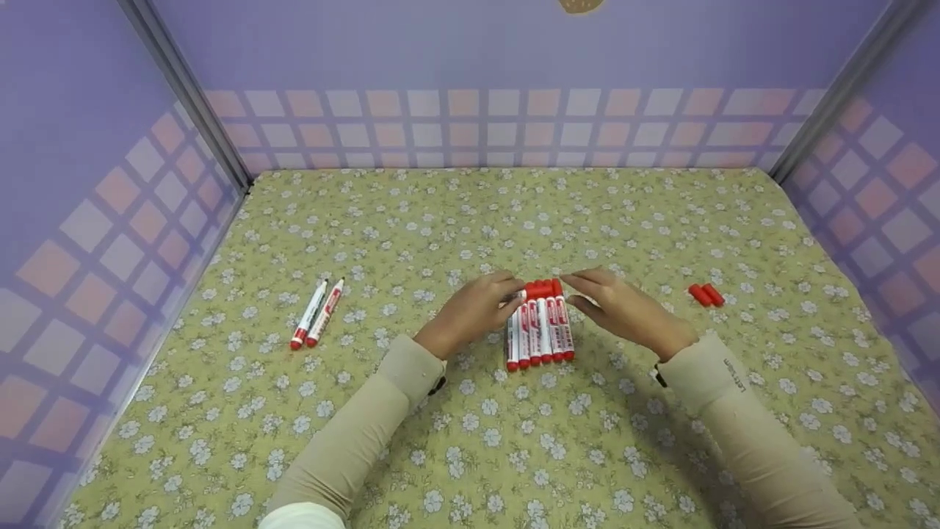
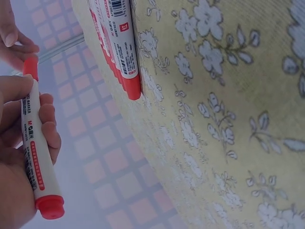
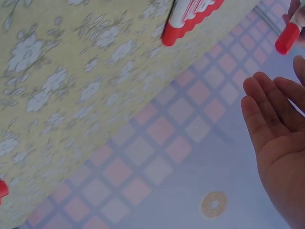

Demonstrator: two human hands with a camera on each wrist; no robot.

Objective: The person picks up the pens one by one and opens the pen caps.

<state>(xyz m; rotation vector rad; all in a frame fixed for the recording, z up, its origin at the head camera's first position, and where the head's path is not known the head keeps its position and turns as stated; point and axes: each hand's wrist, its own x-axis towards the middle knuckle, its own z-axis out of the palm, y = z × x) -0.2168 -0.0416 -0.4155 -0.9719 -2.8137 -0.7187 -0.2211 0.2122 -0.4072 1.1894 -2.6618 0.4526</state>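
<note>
My left hand [image 1: 470, 310] grips a white marker [image 2: 40, 148] with a red cap and red end, thumb on one side and fingers curled behind it. It is held above the far end of a row of several similar markers [image 1: 541, 334], which lie side by side on the cloth. To the right of that row, my right hand [image 1: 626, 310] hovers with its palm towards the held marker. In the right wrist view its fingers [image 3: 274, 105] are loosely extended, nothing between them, close to but apart from the marker's red cap [image 3: 288, 38].
Two uncapped markers [image 1: 317, 316] lie on the left of the flowered tablecloth [image 1: 411, 220]. Two loose red caps [image 1: 706, 294] lie on the right. Purple panels [image 1: 470, 51] with a checked band enclose the table at the back and both sides.
</note>
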